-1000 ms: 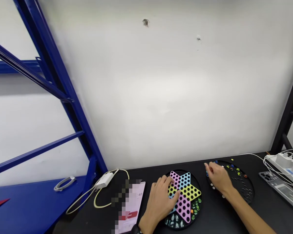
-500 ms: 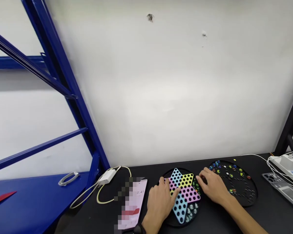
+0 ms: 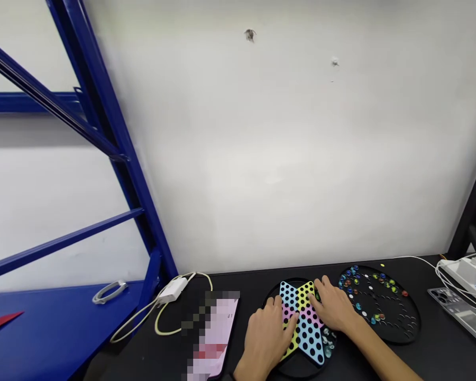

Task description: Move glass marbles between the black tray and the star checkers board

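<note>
A round black Chinese-checkers board with a pink, blue and yellow star lies on the black table near the bottom edge. My left hand lies flat on its left side, fingers spread over the star. My right hand rests on its upper right part, fingers curled down onto the star; whether they pinch a marble is hidden. Glass marbles sit in the board's rim pocket. To the right lies a second round black board with coloured marbles scattered over its holes.
A phone lies left of the star board, with a white charger and cable behind it. A power strip and a clear phone case sit at the right. Blue shelving stands at the left, a white wall behind.
My right hand came off the marble board and moved left onto the star board. The star board has turned under my hands. The view shifted slightly.
</note>
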Motion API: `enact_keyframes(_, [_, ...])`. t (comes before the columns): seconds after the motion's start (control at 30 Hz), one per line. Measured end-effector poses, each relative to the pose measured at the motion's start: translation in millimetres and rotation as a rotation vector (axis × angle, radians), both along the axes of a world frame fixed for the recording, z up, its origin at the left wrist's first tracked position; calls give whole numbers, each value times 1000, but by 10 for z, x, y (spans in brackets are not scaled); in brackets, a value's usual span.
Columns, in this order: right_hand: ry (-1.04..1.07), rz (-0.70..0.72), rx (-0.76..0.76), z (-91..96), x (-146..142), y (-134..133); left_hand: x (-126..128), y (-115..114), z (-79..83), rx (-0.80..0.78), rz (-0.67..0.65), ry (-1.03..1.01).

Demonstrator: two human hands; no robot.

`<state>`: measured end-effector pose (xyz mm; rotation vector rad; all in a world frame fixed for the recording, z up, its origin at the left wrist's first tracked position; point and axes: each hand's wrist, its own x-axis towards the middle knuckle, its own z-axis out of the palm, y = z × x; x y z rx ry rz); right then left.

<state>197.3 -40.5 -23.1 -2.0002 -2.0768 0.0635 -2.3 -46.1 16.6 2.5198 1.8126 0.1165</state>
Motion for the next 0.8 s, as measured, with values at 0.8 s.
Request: enact_keyframes(0.8, [52, -55, 25, -29, 40, 94, -43, 54, -61, -17, -27, -1])
